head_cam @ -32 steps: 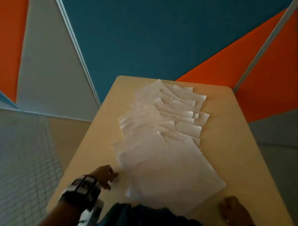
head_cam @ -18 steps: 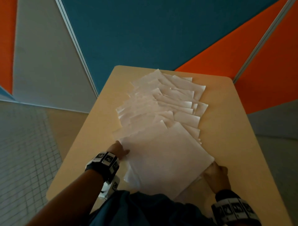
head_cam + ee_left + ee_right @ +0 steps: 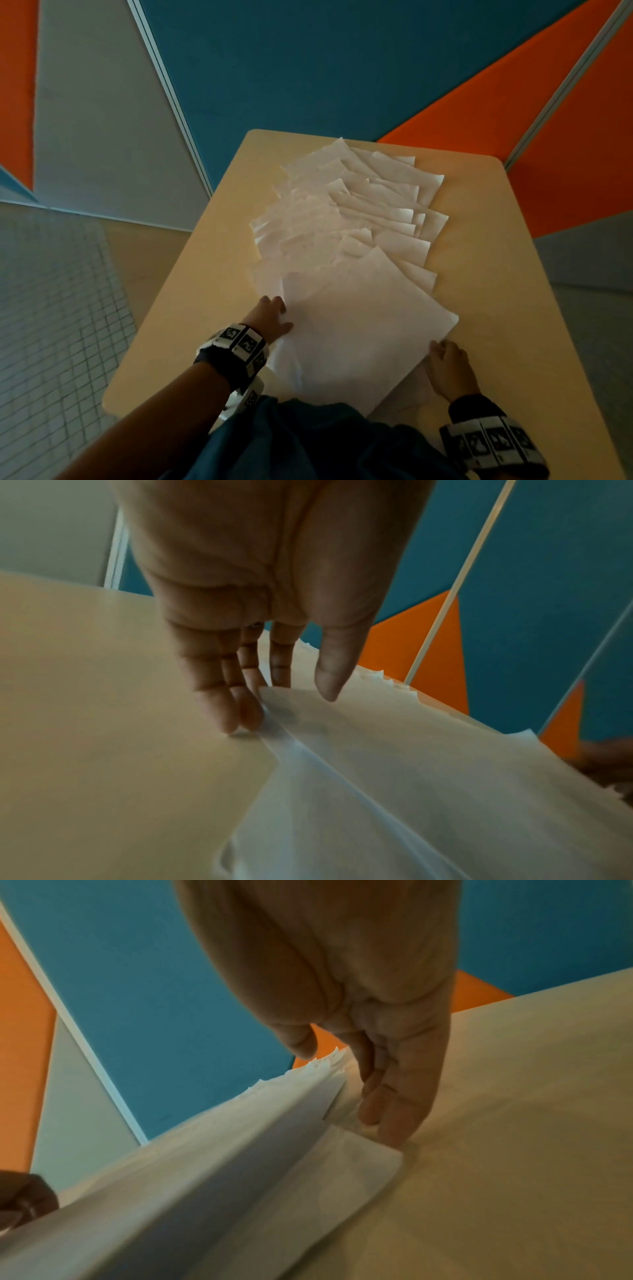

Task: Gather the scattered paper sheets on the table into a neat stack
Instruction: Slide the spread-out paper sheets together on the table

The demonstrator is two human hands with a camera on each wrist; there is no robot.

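Note:
Several white paper sheets point(image 3: 359, 212) lie fanned and overlapping along the middle of the beige table point(image 3: 496, 274). The nearest sheets point(image 3: 363, 329) form a loose, skewed pile at the front. My left hand point(image 3: 274, 315) is at that pile's left edge. In the left wrist view its straight fingertips point(image 3: 236, 718) touch the table and the paper edge point(image 3: 284, 739), with the thumb over the top sheet. My right hand point(image 3: 445, 356) is at the pile's right corner. Its straight fingers point(image 3: 390, 1123) press against the sheets point(image 3: 260, 1150), whose edge is raised a little.
The table's left edge point(image 3: 164, 308) drops to a tiled floor point(image 3: 51, 325). Blue, orange and grey partition panels point(image 3: 308, 68) stand behind the far edge. Bare tabletop runs down both sides of the papers. My dark clothing point(image 3: 308, 442) covers the near edge.
Both hands came forward from the near table edge and closed in on the two sides of the nearest sheets. That pile has shifted and turned slightly.

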